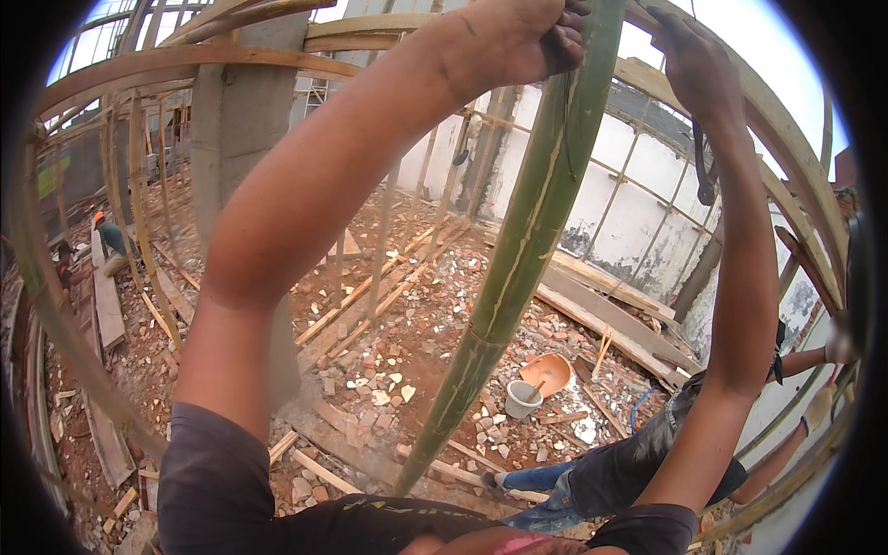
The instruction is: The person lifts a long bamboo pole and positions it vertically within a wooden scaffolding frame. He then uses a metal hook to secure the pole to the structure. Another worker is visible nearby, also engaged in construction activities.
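Note:
A thick green bamboo pole point(527, 231) slants from the lower middle up past the top edge. My left hand point(546, 42) is raised against its upper left side, with dark-stained fingers curled closed; what they hold is hidden. A thin dark strand point(568, 139) lies along the pole below that hand. On the other side, my right hand point(696, 69) reaches up to a wooden beam point(768, 111), its fingers bent closed near the beam's edge. A dark, curved, flat-looking object point(705, 166) hangs below it, beside my wrist; its kind is unclear.
Rubble and planks cover the ground below, with a grey bucket point(524, 399) and an orange basin point(548, 373). A person in jeans point(546, 486) is close at lower right; another person point(113, 242) is far left. A concrete column point(231, 129) and thin upright sticks stand left.

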The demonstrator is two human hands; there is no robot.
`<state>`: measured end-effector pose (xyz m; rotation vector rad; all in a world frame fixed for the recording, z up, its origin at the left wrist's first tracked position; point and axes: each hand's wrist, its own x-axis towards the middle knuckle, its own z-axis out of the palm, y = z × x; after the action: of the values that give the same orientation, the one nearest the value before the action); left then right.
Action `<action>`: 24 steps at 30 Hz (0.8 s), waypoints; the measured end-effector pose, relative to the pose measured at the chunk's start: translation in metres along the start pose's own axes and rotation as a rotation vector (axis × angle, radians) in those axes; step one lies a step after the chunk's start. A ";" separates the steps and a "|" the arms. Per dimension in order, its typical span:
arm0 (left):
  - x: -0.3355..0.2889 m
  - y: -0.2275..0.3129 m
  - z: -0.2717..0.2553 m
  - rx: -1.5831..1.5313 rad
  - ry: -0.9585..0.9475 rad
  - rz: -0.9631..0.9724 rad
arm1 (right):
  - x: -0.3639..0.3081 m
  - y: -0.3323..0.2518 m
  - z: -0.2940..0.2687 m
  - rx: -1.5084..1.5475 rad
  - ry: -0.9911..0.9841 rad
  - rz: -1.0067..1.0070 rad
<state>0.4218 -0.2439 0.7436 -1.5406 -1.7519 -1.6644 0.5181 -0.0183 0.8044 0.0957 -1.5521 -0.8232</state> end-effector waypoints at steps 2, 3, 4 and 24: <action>-0.001 0.000 -0.002 -0.066 0.040 -0.012 | -0.003 0.016 -0.001 -0.026 -0.116 0.028; 0.000 0.000 -0.003 -0.093 0.065 -0.024 | -0.008 0.019 -0.002 -0.026 -0.077 -0.006; 0.003 0.000 -0.006 -0.082 0.108 -0.026 | -0.011 0.022 -0.002 -0.025 -0.039 -0.039; 0.068 0.112 0.030 1.258 0.176 0.997 | 0.012 -0.078 -0.043 0.622 -0.224 0.386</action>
<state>0.4977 -0.2110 0.8495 -1.1494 -1.1008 -0.0839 0.5234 -0.1005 0.7693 0.1518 -1.9167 -0.0298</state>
